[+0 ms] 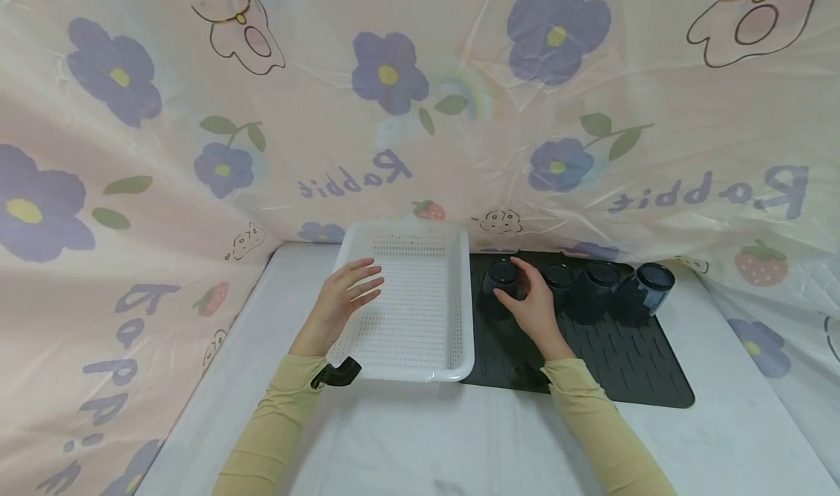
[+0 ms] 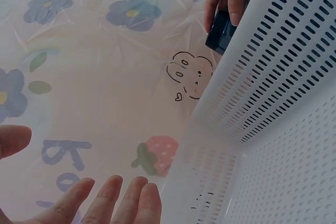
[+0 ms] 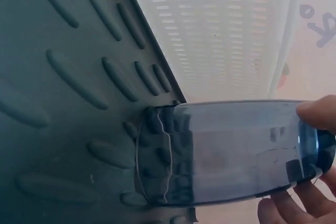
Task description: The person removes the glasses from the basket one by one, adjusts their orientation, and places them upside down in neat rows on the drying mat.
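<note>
My right hand (image 1: 534,306) holds a dark blue clear drinking glass (image 1: 500,281) near its upper end, thumb on one side and fingers on the other. The glass (image 3: 236,153) stands upside down, its rim at the ribbed black drying mat (image 1: 518,357) and its thick base up by the fingertips. Three more dark glasses (image 1: 593,292) stand in a row to the right on the mat. Over the left side of a white perforated plastic basket (image 1: 464,321), my left hand (image 1: 341,299) hovers with fingers spread, holding nothing. In the left wrist view its fingers (image 2: 110,203) stay apart from the basket wall.
The basket sits directly left of the mat on a white-covered table (image 1: 407,438). Behind and to the sides hangs a pink printed sheet (image 1: 459,146) with flowers and rabbits. A black strap (image 1: 337,373) sticks out from the left wrist near the basket's front corner.
</note>
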A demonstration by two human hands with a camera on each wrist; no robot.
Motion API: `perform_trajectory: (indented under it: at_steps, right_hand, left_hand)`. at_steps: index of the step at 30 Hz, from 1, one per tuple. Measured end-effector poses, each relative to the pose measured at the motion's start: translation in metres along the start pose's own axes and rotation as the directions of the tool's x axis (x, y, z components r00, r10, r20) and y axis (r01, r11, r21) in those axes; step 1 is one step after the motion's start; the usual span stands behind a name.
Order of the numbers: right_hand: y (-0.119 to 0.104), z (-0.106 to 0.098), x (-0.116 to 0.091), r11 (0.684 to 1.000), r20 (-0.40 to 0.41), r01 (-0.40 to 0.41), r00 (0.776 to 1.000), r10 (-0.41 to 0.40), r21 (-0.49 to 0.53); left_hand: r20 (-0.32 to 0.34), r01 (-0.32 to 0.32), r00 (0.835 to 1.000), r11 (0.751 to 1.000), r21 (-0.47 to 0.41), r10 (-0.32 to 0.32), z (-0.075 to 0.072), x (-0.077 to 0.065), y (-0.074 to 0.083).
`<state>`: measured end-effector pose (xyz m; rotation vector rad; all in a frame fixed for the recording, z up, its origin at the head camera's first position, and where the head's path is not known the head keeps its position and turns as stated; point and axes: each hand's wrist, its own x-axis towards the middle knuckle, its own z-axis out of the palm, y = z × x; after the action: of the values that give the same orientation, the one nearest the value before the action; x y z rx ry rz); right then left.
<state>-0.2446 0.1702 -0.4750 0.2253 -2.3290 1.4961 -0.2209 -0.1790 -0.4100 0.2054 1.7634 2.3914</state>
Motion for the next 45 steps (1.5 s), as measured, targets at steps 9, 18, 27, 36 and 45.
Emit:
perform_trajectory:
  at_steps: [9,18,27,36,45]
  right_hand:
    - [-0.003,-0.003,0.0,1.0,0.027,-0.018,0.999,0.019,-0.02]
    - [-0.003,-0.003,0.0,1.0,0.032,-0.002,0.999,0.002,-0.019]
    - [-0.013,-0.011,-0.002,1.0,0.034,0.008,0.999,-0.007,-0.024]
    - [-0.026,-0.036,-0.013,0.996,0.05,-0.007,0.999,0.011,-0.086]
    - [-0.037,-0.062,-0.028,0.998,0.11,0.027,0.994,-0.022,-0.047]
  left_hand:
    - [-0.012,0.003,1.0,1.0,0.004,-0.003,-0.002,0.0,0.005]
    - [-0.021,0.011,1.0,1.0,0.002,-0.011,-0.007,-0.002,0.009]
    - [-0.033,0.02,0.999,1.0,0.004,-0.02,-0.014,-0.006,0.015]
    - [-0.035,-0.002,0.999,1.0,0.018,0.003,-0.027,-0.01,0.019]
    - [-0.034,0.021,0.999,0.997,0.072,-0.018,-0.041,-0.015,0.027]
